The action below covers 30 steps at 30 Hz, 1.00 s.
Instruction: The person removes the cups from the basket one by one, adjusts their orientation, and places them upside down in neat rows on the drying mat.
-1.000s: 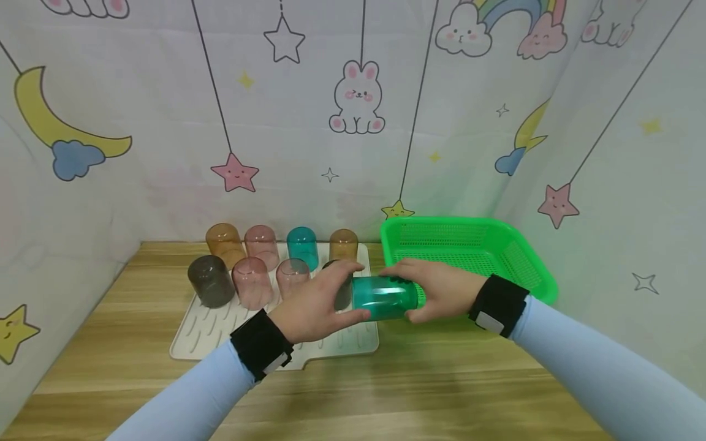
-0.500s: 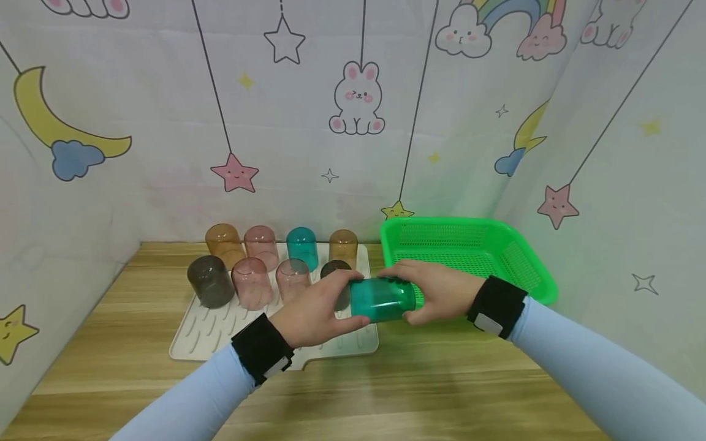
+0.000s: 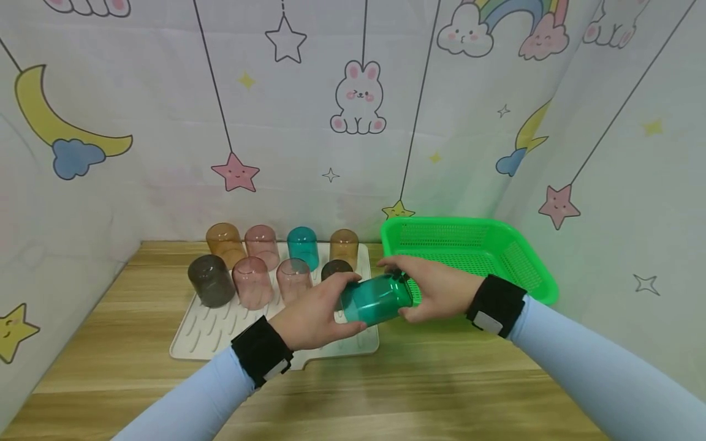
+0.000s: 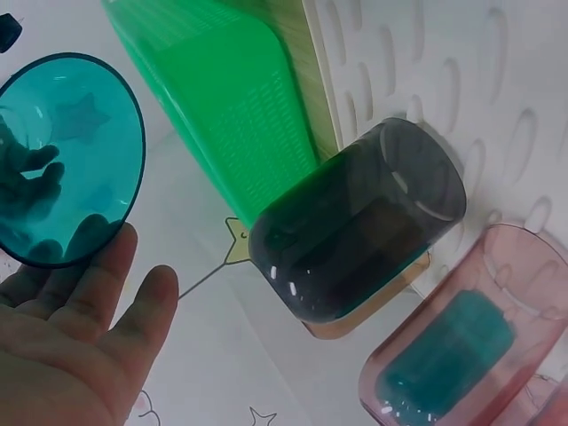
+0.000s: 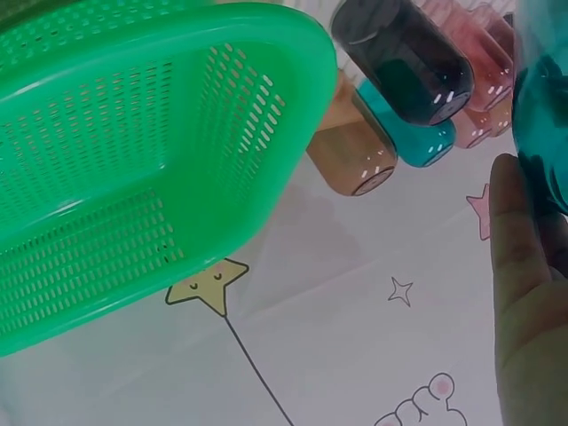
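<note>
A clear teal cup (image 3: 377,300) lies nearly sideways in the air, tilted, between my two hands. My left hand (image 3: 314,313) holds its open rim end, with fingers above and thumb below. At the base end, my right hand (image 3: 438,286) grips with fingers over the top and thumb beneath. In the left wrist view the teal cup's rim (image 4: 140,169) faces the camera, with the left fingers (image 4: 115,266) at its edge. The right wrist view shows only part of the cup (image 5: 546,115) and the right hand (image 5: 524,293).
Several coloured cups stand upside down on a white drying mat (image 3: 206,340), including a dark grey cup (image 3: 211,282) and a pink cup (image 3: 252,283). A green plastic basket (image 3: 524,257) stands behind the right hand. Printed cloth (image 3: 309,110) hangs behind the wooden table (image 3: 441,392).
The teal cup has tipped, its rim end going lower and left and its base end rising slightly. The right fingers have shifted a little on the base.
</note>
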Available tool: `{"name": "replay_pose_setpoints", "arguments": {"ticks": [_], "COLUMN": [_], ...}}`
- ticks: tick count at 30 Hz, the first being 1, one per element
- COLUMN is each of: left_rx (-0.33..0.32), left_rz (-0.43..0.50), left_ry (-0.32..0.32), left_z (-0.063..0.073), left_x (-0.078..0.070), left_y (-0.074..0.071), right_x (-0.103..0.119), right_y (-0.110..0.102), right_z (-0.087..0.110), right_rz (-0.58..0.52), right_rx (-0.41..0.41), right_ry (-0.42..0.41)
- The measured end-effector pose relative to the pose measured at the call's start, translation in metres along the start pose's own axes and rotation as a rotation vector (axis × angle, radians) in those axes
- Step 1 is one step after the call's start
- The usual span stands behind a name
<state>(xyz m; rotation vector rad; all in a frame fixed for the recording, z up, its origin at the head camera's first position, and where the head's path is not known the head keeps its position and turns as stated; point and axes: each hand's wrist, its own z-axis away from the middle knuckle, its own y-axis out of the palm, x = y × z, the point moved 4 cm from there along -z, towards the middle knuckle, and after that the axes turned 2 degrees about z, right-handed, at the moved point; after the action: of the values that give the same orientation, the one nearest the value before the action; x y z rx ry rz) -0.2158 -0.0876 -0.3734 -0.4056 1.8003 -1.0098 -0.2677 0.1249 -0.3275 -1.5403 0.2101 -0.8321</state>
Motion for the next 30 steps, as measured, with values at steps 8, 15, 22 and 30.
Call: {"name": "replay_pose_setpoints", "arguments": {"ticks": [8, 15, 22, 30], "left_rx": [0.007, -0.001, -0.016, -0.034], "left_rz": [-0.025, -0.025, -0.002, 0.063], "left_ry": [0.028, 0.029, 0.028, 0.047], "left_z": [0.001, 0.004, 0.004, 0.004], "left_x": [0.001, 0.003, 0.002, -0.001], "left_y": [0.003, 0.005, 0.004, 0.001], "right_x": [0.008, 0.013, 0.011, 0.006], "right_y": [-0.002, -0.002, 0.000, 0.007], "right_z": [-0.003, -0.005, -0.005, -0.006], "right_rz": [-0.029, -0.079, -0.141, -0.219], "right_rx": [-0.042, -0.070, -0.080, -0.063], "right_ry": [-0.050, -0.084, -0.085, -0.036]}}
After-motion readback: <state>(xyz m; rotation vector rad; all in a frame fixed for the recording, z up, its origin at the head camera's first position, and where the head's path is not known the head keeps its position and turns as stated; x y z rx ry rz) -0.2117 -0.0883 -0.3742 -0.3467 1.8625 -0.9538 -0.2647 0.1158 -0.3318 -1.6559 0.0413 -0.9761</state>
